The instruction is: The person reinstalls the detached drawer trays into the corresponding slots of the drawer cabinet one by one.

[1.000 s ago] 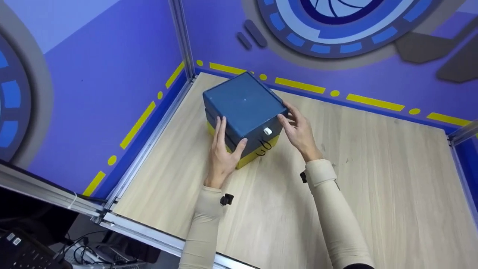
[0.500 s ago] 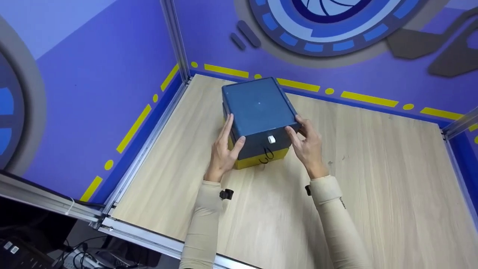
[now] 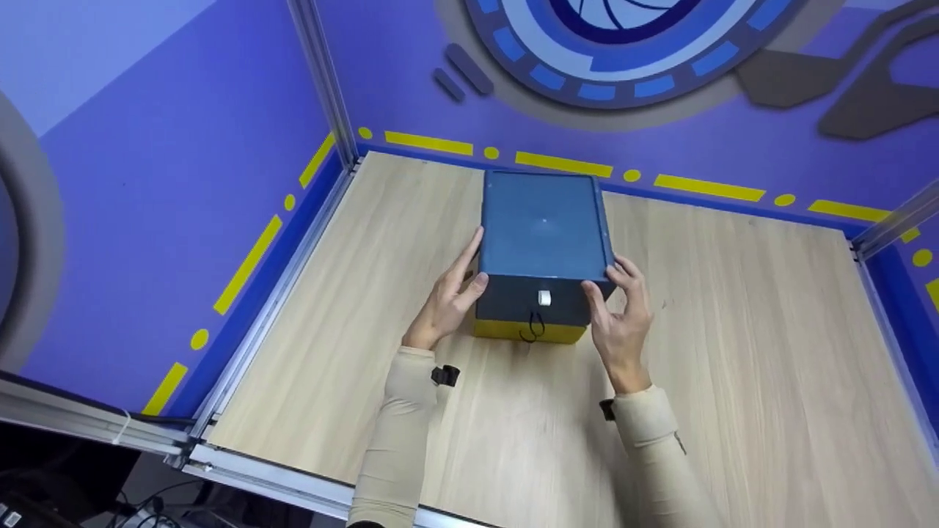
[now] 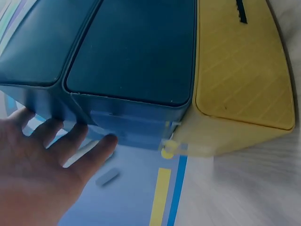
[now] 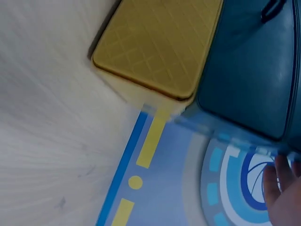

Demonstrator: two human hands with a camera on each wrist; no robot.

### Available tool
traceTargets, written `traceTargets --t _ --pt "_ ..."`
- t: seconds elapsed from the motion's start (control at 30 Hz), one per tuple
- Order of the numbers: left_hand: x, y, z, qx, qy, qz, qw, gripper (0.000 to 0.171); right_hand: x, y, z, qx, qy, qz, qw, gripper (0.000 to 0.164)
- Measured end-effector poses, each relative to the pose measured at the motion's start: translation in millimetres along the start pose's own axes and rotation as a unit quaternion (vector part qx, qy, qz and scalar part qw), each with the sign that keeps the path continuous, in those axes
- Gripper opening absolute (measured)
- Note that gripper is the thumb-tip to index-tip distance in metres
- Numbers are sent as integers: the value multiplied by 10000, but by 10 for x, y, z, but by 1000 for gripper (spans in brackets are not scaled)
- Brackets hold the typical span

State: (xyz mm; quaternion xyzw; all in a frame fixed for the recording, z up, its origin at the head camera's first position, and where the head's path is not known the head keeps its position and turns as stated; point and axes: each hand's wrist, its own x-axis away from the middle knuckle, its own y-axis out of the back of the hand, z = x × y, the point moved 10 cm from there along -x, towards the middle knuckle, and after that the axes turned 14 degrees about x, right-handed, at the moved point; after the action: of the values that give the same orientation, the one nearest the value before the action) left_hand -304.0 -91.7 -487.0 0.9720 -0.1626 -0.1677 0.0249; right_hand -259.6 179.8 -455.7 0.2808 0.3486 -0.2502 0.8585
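A small stacked drawer unit (image 3: 544, 220) stands on the table, with dark blue upper tiers and a yellow bottom tier (image 4: 244, 70). Its front bears a white tab (image 3: 543, 298) and thin black loops (image 3: 533, 326). My left hand (image 3: 444, 304) lies against the unit's left side, fingers extended along it and thumb near the front corner. At the opposite front corner, my right hand (image 3: 623, 323) touches the unit, its thumb at the front face and fingers along the right side. The front of the unit faces me. Its back is hidden.
The pale wood table (image 3: 733, 367) runs out to the right. Purple printed panels (image 3: 183, 183) rise on the left and behind. A metal frame rail (image 3: 271, 477) edges the near side, with cables (image 3: 158, 510) beyond it at lower left.
The drawer unit has turned from an angled stance until its front faces me, and it has shifted right. Both hands have moved along with it; the right hand has come nearer to me.
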Motion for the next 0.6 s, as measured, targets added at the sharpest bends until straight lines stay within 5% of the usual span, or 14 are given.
traceTargets --t 0.6 --pt "-97 -111 15 396 -38 348 9986 67 95 128 -12 -309 -80 -430 9986 31"
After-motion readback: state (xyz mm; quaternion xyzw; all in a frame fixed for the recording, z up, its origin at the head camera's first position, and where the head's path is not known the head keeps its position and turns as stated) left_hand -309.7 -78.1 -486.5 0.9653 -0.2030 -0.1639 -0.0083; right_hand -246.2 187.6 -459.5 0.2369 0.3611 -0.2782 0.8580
